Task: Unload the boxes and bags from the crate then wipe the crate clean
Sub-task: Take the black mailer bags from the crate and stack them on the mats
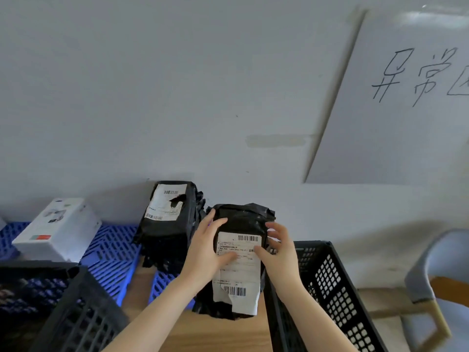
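A black plastic parcel bag (241,219) with a white shipping label sits between both hands, held up in front of me. My left hand (206,247) grips its left side, thumb on the label. On the bag's right side my right hand (278,246) holds on, fingers curled over the edge. The black slotted crate (330,283) stands just right of the bag; its inside is hidden. A second black bag (168,219) with a torn label rests on the blue pallet (114,247) by the wall. A white box (57,231) lies further left on that pallet.
Another dark crate (71,318) sits at the lower left. A wooden floor strip (210,331) shows between the crates. A chair (436,275) stands at the right. The wall behind carries a white sheet (396,97) with handwriting.
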